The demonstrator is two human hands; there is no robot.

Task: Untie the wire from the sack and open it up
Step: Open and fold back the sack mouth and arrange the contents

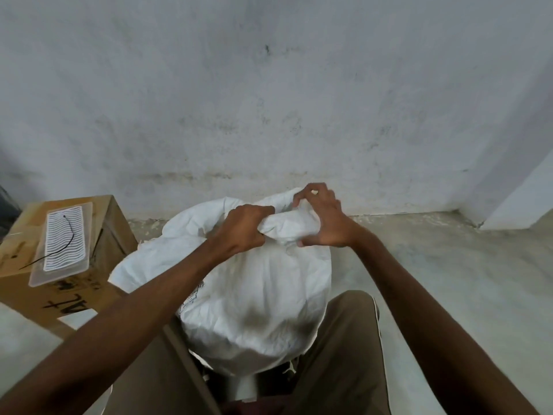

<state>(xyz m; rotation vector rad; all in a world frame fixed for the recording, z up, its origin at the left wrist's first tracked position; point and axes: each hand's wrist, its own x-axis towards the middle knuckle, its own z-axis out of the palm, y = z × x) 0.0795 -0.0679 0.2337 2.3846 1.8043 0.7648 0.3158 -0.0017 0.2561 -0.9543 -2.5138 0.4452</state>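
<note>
A full white woven sack [257,295] stands between my knees, its loose top flopped toward the wall. My left hand [244,227] grips the bunched neck of the sack from the left. My right hand [324,218] holds the same gathered cloth from the right, its fingers pinching the fabric at the far edge and its thumb underneath. A thin black wire [64,245] lies apart from the sack on a clear plastic tray [61,244] to the left.
The tray sits on a brown cardboard box [110,229] at the left, close to the sack. A grey plastered wall [269,100] rises right behind. Bare concrete floor [449,265] spreads to the right, ending at a white corner [520,199].
</note>
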